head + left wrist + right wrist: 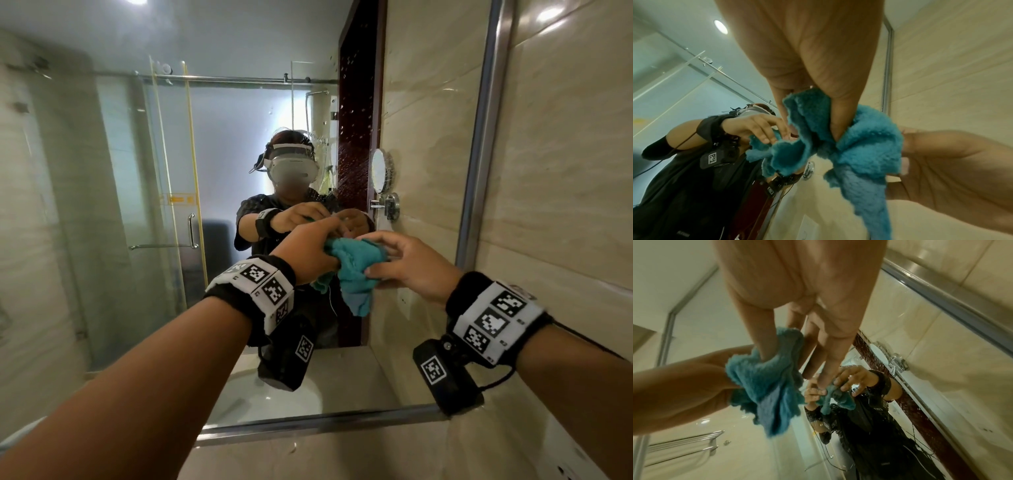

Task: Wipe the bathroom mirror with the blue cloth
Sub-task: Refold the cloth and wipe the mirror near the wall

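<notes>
The blue cloth [356, 274] is bunched in the air just in front of the bathroom mirror [154, 171], near its right side. My left hand [337, 251] grips the cloth's left part, thumb pressed into the folds [835, 123]. My right hand [368, 255] pinches its right part between thumb [764, 344] and straight fingers [828, 360]. A loose tail of the cloth [875, 203] hangs below both hands. The glass reflects both hands and the cloth. Water droplets [358, 113] speckle the glass above the hands.
A metal frame [479, 154] edges the mirror on the right and along the bottom [308, 425]. Beige tiled wall [565, 188] stands close on the right. The glass reflects a round shaving mirror [379, 170], a shower screen and a white basin [274, 397].
</notes>
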